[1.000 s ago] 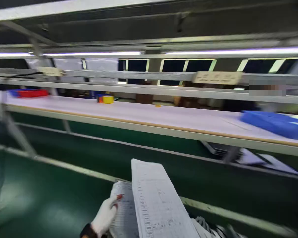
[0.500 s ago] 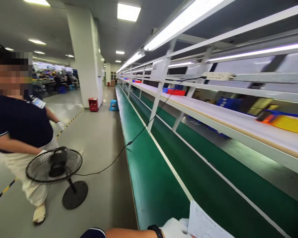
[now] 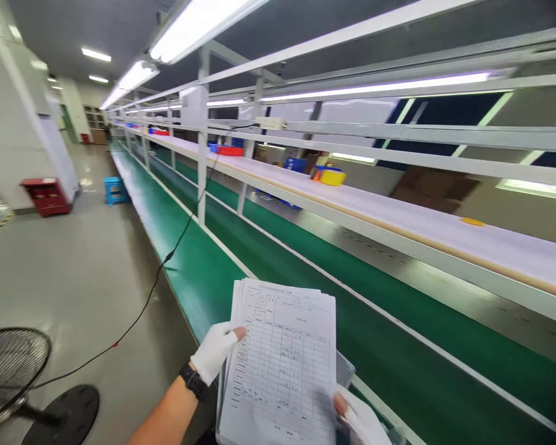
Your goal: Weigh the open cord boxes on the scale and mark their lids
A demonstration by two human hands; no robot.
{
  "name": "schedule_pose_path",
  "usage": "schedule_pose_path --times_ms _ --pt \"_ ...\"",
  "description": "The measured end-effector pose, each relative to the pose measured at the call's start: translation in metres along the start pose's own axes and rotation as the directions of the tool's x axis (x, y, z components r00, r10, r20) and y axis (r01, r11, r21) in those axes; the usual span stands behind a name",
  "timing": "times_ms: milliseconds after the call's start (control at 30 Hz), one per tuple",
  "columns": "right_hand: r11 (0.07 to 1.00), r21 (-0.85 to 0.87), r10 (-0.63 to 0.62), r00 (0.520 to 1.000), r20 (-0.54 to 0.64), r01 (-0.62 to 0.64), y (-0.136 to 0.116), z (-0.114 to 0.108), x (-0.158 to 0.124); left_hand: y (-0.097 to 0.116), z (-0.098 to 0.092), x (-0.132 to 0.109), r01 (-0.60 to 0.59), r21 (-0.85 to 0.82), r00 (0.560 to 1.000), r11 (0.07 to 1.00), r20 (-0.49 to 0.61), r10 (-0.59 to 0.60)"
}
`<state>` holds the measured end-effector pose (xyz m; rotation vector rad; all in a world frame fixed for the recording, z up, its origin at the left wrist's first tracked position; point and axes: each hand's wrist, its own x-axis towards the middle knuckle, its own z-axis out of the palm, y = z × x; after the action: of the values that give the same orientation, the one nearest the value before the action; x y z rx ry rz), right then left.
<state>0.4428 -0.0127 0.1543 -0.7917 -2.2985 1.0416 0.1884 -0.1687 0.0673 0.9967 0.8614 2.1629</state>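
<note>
Printed forms (image 3: 282, 361) that half a second ago showed only in part at the bottom edge are now in full view at the near middle, and the co-worker beside the pedestal fan (image 3: 13, 364) is no longer in view. Long and green, the tabletop (image 3: 199, 266) runs to the far left, with a raised white shelf (image 3: 398, 214) along its right side. Holding the sheets up for reading seems the step in hand; leafing through them would call for a firm left hold and a free right thumb. The forms lie between both hands, tilted, in front of a grey panel (image 3: 345, 366) that may be a clipboard. The left hand (image 3: 215, 352), white-gloved with its thumb tip bare, is closed on their left edge, thumb in front, other fingers hidden behind. The right hand (image 3: 359, 417) has its thumb at their lower right edge; how far its fingers close, I cannot tell.
</note>
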Motion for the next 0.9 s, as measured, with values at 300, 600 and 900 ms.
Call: schedule_pose_path --times_ms 300,600,900 --pt "0.918 0.387 0.001 0.977 -0.213 0.083 0.006 -0.014 -0.012 0.006 0.061 0.038 0.083 0.094 0.972 0.992 0.210 -0.101" --pt "0.940 0.337 0.113 0.893 -0.436 0.046 -0.001 -0.038 -0.024 -0.003 0.098 0.077 0.071 0.217 0.940 0.974 0.311 -0.138" --pt "0.924 0.379 0.135 0.888 -0.439 0.046 0.022 -0.052 0.002 -0.007 0.104 0.102 0.074 0.257 0.952 0.964 0.271 -0.145"
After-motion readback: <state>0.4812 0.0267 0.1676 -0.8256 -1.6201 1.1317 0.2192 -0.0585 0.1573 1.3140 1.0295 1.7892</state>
